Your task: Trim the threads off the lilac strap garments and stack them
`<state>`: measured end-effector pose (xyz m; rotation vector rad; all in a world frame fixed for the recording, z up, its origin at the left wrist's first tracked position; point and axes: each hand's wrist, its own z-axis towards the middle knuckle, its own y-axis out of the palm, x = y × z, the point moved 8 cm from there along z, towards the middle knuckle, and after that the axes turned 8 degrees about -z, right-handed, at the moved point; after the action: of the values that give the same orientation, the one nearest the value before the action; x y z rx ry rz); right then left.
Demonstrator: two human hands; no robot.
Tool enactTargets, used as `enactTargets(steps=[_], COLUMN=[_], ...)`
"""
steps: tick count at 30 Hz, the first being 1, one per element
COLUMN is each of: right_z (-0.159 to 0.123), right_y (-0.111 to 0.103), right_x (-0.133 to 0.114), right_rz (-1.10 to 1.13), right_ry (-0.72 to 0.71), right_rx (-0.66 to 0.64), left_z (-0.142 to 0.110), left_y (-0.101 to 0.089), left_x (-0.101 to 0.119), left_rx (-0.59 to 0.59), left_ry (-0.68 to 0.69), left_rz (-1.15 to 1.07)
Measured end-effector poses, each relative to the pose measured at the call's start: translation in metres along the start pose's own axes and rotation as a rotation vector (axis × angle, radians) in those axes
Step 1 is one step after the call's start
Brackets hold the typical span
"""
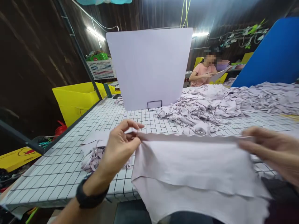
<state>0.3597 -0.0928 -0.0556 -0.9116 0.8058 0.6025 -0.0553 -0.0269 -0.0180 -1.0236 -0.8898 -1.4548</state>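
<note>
Spread nearest the camera, a pale lilac garment [198,166] hangs by its top edge at the near side of the table [63,169]. Fingers of the left hand [121,146] pinch one corner, thumb against forefinger; those of the right hand [273,149], blurred, close narrowly on the opposite end. Beyond the table's left edge stands a yellow bin [74,104], its contents hidden. Farther back, a white crate [102,71] carries a green basket [101,57] of mixed items [95,53] too small to identify.
</note>
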Motion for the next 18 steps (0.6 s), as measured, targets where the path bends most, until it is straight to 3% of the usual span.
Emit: enactTargets(steps=[2,3,6,9,11,13,16,18], right_z=[0.015,0.021,0.047,0.068,0.072,0.059,0.008,-0.042], right_y=[0.059,0.085,0.137,0.163,0.164,0.155,0.125,0.092], right_x=[0.021,0.03,0.055,0.073,0.076,0.072,0.064,0.067], right_rz=[-0.013,-0.051,-0.121,-0.21,-0.256,-0.284,-0.317,-0.352], right_ry=[0.058,0.052,0.036,0.041,0.042,0.043,0.074,0.194], right_rx=[-0.278,-0.358,-0.345,-0.241,-0.161,-0.093,-0.004,0.189], left_z=[0.011,0.018,0.044,0.062,0.064,0.058,0.033,0.011], left_y=[0.003,0.004,0.008,0.016,0.026,0.046,0.097,0.135], left_x=[-0.064,-0.091,-0.144,-0.173,-0.181,-0.178,-0.17,-0.167], left_rx=[0.015,0.028,0.043,0.005,-0.055,-0.153,-0.438,-0.654], left_ry=[-0.171,-0.214,-0.186,-0.171,-0.139,-0.019,0.207,0.285], left_rz=[0.055,0.143,0.489,0.594,0.643,0.723,0.777,0.72])
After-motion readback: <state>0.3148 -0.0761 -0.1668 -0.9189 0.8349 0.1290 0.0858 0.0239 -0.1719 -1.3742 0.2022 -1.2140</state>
